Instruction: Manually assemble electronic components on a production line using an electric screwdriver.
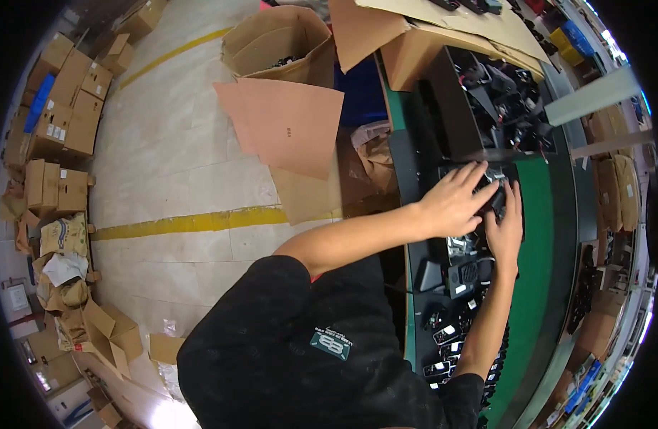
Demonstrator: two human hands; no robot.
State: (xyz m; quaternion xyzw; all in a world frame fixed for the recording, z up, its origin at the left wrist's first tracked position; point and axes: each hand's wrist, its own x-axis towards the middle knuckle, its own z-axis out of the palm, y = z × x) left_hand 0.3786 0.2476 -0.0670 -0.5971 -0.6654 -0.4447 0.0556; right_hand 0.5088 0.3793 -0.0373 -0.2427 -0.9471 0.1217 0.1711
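- A small dark piece (pixel 498 202) lies under the person's hands, just beside the near edge of the black bin (pixel 450 107); its outline is mostly covered.
- The left hand (pixel 454 204) reaches over it with fingers spread, and the right hand (pixel 506 225) lies along its other side; whether either pinches it cannot be told.
- With both hands crowded against the bin's near edge, a knuckle could knock that edge and the piece could slip.
- Inside the bin, black parts (pixel 504 100) lie in a loose tangle; one pulled out could drag its neighbours along.
- Nearer the person than the bin, a black device with a round grille (pixel 463 277) sits close to the right forearm, which could nudge it.
- Farther from the bin on that side, small labelled devices (pixel 447 334) lie crowded together; a sweeping right sleeve (pixel 463 397) could scatter them.
- Behind the bin, an open cardboard box (pixel 404 61) has jutting flaps that could catch a lifted part.
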